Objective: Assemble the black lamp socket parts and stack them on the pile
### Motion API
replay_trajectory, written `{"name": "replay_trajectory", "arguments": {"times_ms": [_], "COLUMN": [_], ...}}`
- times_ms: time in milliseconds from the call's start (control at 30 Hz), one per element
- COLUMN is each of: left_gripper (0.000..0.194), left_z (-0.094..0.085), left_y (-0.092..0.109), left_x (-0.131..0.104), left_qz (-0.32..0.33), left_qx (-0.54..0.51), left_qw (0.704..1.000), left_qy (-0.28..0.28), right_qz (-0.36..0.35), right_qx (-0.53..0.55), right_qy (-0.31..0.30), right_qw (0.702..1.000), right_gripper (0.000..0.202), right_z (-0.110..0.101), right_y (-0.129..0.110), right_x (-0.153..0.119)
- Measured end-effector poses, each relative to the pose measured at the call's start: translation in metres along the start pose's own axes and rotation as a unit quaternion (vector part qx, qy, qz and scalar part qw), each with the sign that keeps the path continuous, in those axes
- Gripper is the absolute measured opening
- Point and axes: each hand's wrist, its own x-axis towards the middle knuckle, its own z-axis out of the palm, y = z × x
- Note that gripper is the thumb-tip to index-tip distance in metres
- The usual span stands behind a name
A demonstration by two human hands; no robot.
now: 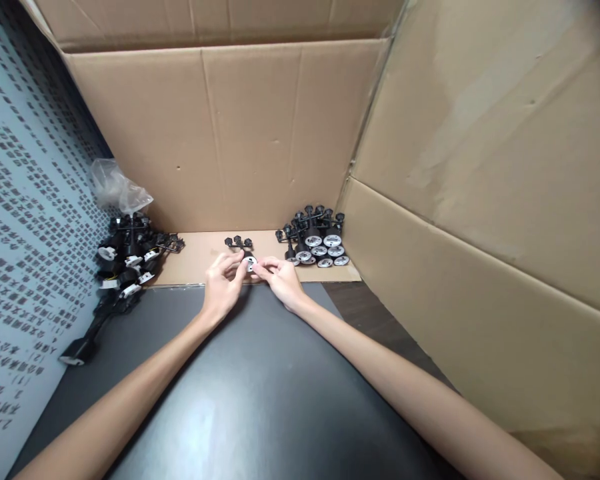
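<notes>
Between my two hands is a black lamp-shaped piece (238, 244) with a three-armed top and a round base whose white underside faces me. My left hand (222, 283) closes its fingers on the left side of this base. On the other side, the fingers and thumb of my right hand (281, 279) pinch the base's right edge. The three small black heads point away from me, over the cardboard strip (195, 263).
Similar black pieces (316, 239) are stacked at the right, bases facing me. A looser heap (130, 253) lies at the left under a clear plastic bag (117, 187). One piece (80, 350) lies nearer by the printed panel (25, 200). Cardboard walls (280, 133) stand behind and right.
</notes>
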Motion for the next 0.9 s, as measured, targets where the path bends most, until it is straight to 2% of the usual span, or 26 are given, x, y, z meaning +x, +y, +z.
{"name": "replay_trajectory", "arguments": {"times_ms": [500, 667, 900], "left_gripper": [0.022, 0.024, 0.027], "left_z": [-0.001, -0.001, -0.001], "left_y": [0.008, 0.008, 0.009], "left_x": [-0.002, -0.002, -0.002], "left_qz": [0.017, 0.027, 0.038], "left_qx": [0.109, 0.109, 0.113], "left_qw": [0.994, 0.994, 0.993], "left_qy": [0.015, 0.014, 0.017], "right_qz": [-0.081, -0.073, -0.033], "right_qx": [-0.096, -0.093, -0.030], "right_qy": [0.010, 0.006, 0.022], "right_qw": [0.992, 0.993, 0.999], "right_gripper": [0.034, 0.037, 0.041], "right_z": [0.004, 0.005, 0.004], "right_y": [-0.012, -0.011, -0.008], "right_x": [-0.008, -0.009, -0.005]}}
